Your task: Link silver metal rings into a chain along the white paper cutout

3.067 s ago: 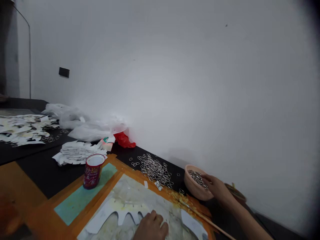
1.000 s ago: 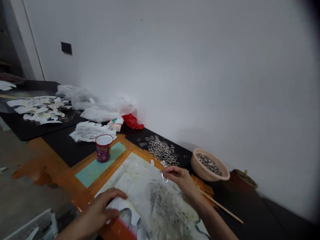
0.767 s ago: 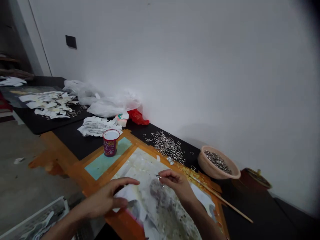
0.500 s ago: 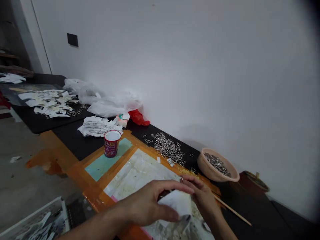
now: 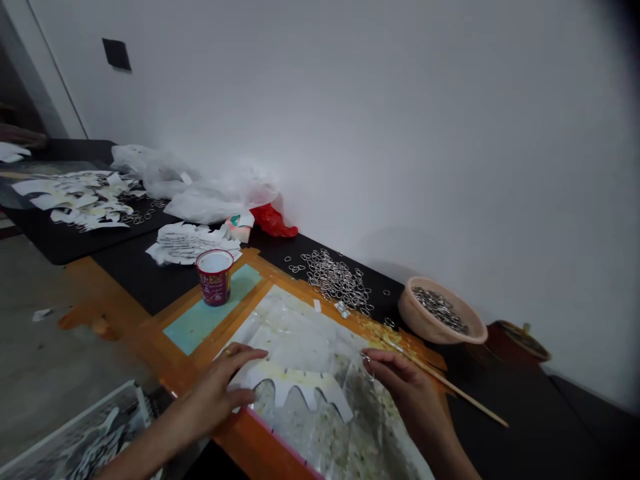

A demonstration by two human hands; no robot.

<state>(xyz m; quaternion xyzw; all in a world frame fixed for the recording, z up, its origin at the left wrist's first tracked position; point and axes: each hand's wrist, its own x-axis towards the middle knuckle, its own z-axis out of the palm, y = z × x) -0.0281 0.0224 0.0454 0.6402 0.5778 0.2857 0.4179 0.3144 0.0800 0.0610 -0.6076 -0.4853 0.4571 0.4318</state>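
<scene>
Nearest, the left hand (image 5: 210,393) lies palm down with its fingers spread, its grip open and holding nothing, the fingertips resting on a white paper cutout (image 5: 295,385) with a scalloped lower edge. The right hand (image 5: 410,387) is just beside the cutout, its grip pinched nearly shut between thumb and forefinger on a small metal ring (image 5: 367,365). The cutout lies on a clouded plastic sheet (image 5: 305,333), which covers a board edged in orange tape (image 5: 240,433). A thin wooden stick (image 5: 450,387) lies across the board's far corner, near the right hand.

Farther along the board, a red printed cup (image 5: 214,277) stands upright on a teal patch (image 5: 210,317). Past the board, on the black desk (image 5: 145,283), loose metal rings (image 5: 336,280) lie in a heap, and a pale bowl (image 5: 440,313) holds many more. Beyond them are a stack of paper scraps (image 5: 190,243), white plastic bags (image 5: 210,203) and a red plastic bag (image 5: 273,221), all against the wall.
</scene>
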